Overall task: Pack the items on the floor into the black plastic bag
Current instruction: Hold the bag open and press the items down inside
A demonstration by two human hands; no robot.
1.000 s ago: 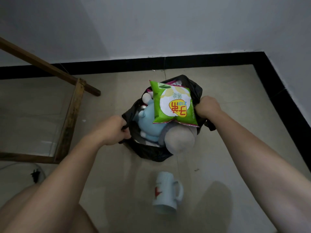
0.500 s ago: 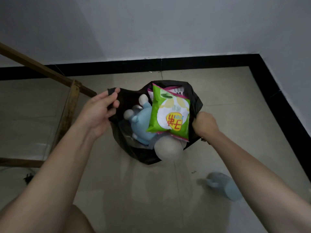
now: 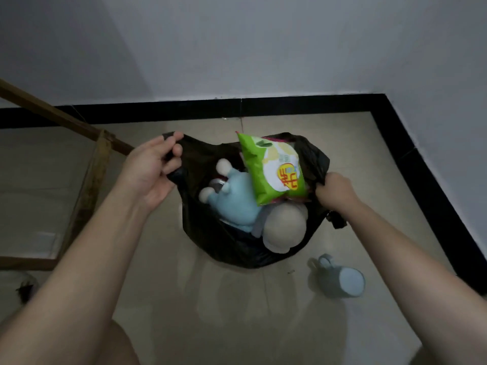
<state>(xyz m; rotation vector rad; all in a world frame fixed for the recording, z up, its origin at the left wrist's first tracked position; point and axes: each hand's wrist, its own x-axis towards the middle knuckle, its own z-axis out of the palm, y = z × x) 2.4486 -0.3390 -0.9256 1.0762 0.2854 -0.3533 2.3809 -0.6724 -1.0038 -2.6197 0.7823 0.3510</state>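
bare home room corner, tiled floor, black skirting

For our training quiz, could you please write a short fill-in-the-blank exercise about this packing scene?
The snack packet sticking out of the black plastic bag is mainly ___.
The plush toy beside it has a light ___ body.
The mug lies not in the bag but on the ___.
The left hand and right hand grip the bag's rim: ___ hands in all.
Missing words: green; blue; floor; two.

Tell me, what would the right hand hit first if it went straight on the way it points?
Probably the snack packet: the right hand, gripping the bag at its rim, points toward it across the opening. Depth is unclear from one view.
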